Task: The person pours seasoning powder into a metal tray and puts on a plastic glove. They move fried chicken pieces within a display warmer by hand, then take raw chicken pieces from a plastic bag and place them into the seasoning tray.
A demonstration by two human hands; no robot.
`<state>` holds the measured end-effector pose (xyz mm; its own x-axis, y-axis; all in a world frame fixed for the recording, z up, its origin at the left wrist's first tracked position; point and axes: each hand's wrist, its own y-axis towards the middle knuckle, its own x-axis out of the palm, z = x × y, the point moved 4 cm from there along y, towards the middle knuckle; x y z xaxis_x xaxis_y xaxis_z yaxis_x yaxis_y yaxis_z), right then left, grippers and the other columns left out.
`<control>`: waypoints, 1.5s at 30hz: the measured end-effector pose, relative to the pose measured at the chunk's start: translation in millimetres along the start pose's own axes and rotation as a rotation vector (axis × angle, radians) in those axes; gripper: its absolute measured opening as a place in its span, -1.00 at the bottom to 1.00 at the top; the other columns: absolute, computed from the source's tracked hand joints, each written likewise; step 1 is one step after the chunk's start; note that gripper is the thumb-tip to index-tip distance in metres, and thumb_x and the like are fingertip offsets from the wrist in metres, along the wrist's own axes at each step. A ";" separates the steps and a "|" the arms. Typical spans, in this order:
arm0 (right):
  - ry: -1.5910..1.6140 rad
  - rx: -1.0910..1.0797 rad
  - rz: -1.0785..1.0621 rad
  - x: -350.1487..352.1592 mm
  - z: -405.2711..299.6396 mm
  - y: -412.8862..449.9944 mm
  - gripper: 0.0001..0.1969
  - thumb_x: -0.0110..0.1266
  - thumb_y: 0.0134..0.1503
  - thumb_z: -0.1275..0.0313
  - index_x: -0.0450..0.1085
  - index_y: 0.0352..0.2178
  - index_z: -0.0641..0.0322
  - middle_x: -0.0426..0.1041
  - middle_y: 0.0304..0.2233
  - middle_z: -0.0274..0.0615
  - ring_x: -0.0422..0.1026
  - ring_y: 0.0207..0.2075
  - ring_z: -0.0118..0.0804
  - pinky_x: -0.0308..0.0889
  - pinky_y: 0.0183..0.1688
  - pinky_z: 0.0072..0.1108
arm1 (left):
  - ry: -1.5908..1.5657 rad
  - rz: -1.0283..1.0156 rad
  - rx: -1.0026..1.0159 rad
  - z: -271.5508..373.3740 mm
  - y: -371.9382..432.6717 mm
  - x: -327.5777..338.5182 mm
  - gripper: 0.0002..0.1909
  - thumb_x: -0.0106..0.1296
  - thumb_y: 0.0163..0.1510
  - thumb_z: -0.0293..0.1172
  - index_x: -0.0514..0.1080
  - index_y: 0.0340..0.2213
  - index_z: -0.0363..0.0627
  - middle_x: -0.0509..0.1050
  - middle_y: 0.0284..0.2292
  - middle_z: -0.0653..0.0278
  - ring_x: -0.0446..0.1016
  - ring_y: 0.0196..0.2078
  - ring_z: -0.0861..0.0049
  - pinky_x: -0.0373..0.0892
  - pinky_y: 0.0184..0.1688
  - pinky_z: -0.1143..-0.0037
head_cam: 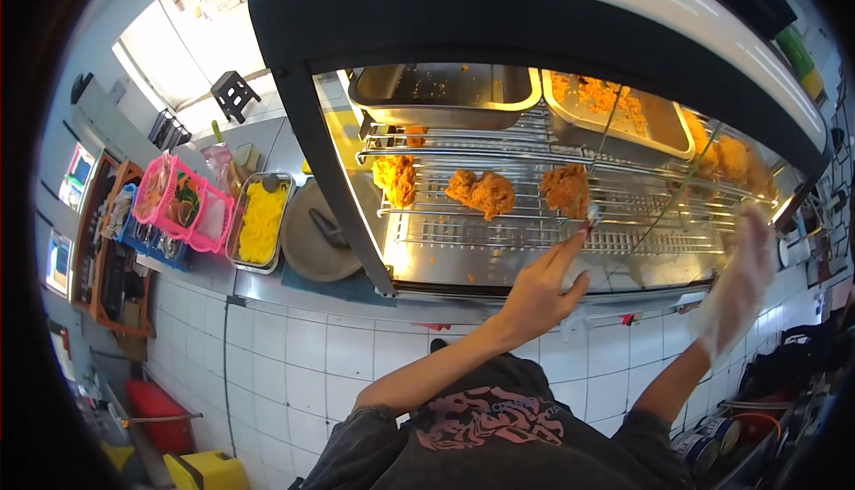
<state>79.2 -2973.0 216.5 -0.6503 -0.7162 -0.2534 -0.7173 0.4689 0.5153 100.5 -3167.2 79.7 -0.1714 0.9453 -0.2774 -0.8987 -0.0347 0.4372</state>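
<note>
My bare left hand [544,296] reaches up to the glass front of a lit food warmer, its fingertips at a small pale and red thing [592,215] that I cannot make out. Whether it grips that thing is unclear. To the right, my right hand [738,283] is raised before the warmer in a clear plastic glove, fingers extended, nothing visible in it. Behind the glass, a piece of fried chicken [565,189] lies on the wire rack [427,223] just above my left fingertips. More fried chicken [481,192] lies left of it, and other pieces [731,159] are heaped at the right.
Above the rack stand a steel tray [441,116] with crumbs and another steel tray [621,139] with more crumbs. Left of the warmer are a round grey tray [300,243] holding dark tongs, a container of yellow food [260,223] and pink baskets [214,223]. The warmer's dark frame [340,189] edges the opening.
</note>
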 end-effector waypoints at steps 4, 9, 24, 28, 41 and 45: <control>0.038 -0.388 -0.861 76.9 -59.8 -90.0 -0.66 0.09 -0.06 0.44 0.38 -0.20 0.35 0.42 -0.17 -0.11 0.40 -0.20 -0.34 0.27 -0.15 -0.57 | -0.193 -0.162 0.086 -17.3 -17.7 6.1 -0.45 0.03 -0.08 -0.50 0.19 0.00 -0.28 0.32 -0.11 -0.12 0.37 -0.14 -0.01 0.38 -0.18 0.32; -0.040 -0.593 -0.734 170.3 -17.5 -105.9 -0.57 0.13 -0.07 0.45 0.31 -0.11 0.33 0.40 -0.16 -0.06 0.40 -0.13 -0.22 0.27 -0.06 -0.53 | -0.079 -0.309 -0.022 -51.6 -88.0 -19.3 -0.59 0.03 -0.06 -0.47 0.29 -0.12 -0.23 0.29 -0.06 -0.04 0.36 -0.12 0.02 0.34 -0.10 0.26; 0.151 -0.031 -0.909 196.4 20.1 -79.1 -0.62 0.08 0.01 0.28 0.33 -0.19 0.32 0.43 -0.29 -0.19 0.44 -0.35 -0.39 0.30 -0.41 -0.69 | -0.128 -0.184 -0.545 -88.5 -184.4 -105.2 -0.64 0.03 0.02 -0.42 0.34 -0.12 -0.23 0.37 -0.10 0.12 0.41 -0.10 0.31 0.36 -0.08 0.42; 0.343 0.039 -0.896 181.5 -5.3 -97.2 -0.59 0.11 0.02 0.30 0.27 -0.18 0.37 0.43 -0.28 -0.13 0.48 -0.43 -0.29 0.38 -0.47 -0.65 | -0.165 -0.156 -0.579 -92.5 -187.3 -110.9 -0.65 0.02 0.02 -0.45 0.34 -0.12 -0.23 0.39 -0.14 0.11 0.42 -0.11 0.33 0.37 -0.11 0.47; 0.371 0.236 -1.059 193.2 56.5 -178.0 -0.61 -0.07 0.13 0.18 0.31 -0.16 0.28 0.47 -0.45 -0.20 0.43 -0.62 -0.41 0.26 -0.62 -0.71 | -0.158 -0.159 -0.709 -99.0 -208.4 -119.3 -0.67 0.01 0.05 -0.39 0.36 -0.14 -0.25 0.42 -0.22 0.01 0.45 -0.16 0.28 0.36 -0.14 0.45; 0.280 0.655 -0.920 239.9 74.8 -165.1 -0.67 -0.02 0.10 0.30 0.28 -0.13 0.22 0.46 -0.40 -0.12 0.45 -0.57 -0.39 0.31 -0.60 -0.63 | -0.164 -0.175 -0.712 -95.7 -209.4 -121.1 -0.67 0.01 0.04 -0.40 0.36 -0.14 -0.25 0.43 -0.24 0.03 0.46 -0.18 0.29 0.36 -0.15 0.46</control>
<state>22.9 -3183.6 9.4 0.2029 -0.9759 -0.0801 -0.9351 -0.1688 -0.3116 270.8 -3305.5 -60.1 0.0099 0.9906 -0.1365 -0.9608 -0.0284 -0.2758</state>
